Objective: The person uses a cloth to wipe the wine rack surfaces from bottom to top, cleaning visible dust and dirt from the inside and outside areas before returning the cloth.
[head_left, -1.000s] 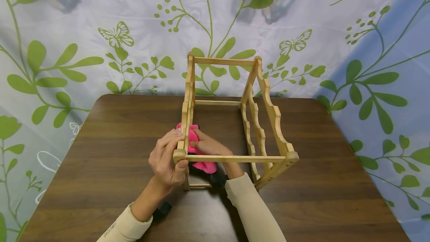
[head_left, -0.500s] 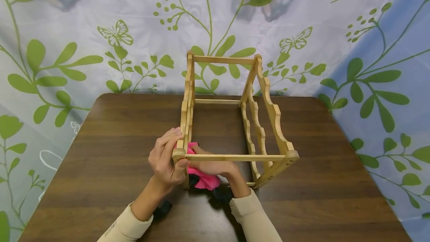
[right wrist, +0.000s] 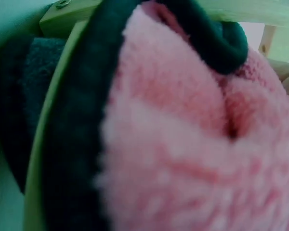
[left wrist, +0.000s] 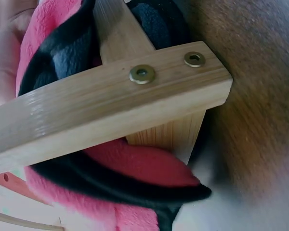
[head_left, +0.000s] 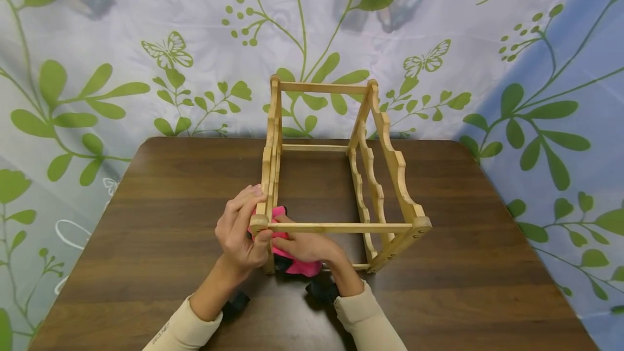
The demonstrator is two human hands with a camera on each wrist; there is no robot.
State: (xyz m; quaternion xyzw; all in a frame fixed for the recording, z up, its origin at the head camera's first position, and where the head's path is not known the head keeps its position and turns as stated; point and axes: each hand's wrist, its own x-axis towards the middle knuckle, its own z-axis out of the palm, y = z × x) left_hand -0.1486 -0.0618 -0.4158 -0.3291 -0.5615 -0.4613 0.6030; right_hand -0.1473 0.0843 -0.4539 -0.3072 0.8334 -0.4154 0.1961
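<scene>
A light wooden rack (head_left: 341, 228) with wavy-edged side rails stands on the table. My left hand (head_left: 239, 232) grips its near left top corner, thumb in front and fingers over the side rail. Inside the frame, below the front top bar, my right hand (head_left: 307, 245) holds a pink cloth (head_left: 303, 268) with black edging against the left side. In the left wrist view the cloth (left wrist: 139, 161) wraps around a lower slat, beside a post (left wrist: 111, 91) with two bolts. Folded pink fleece (right wrist: 183, 144) fills most of the right wrist view. My right fingertips are partly hidden by the cloth and rack.
The dark brown wooden table (head_left: 185, 177) extends around the rack on all sides. Behind it hangs a pale curtain (head_left: 205, 10) with green leaves and butterflies. Black wrist cameras (head_left: 322, 290) hang below both wrists.
My right hand has come nearer along the rack's left side with the pink cloth, from mid-rail to below the front bar. My left hand keeps its grip on the corner.
</scene>
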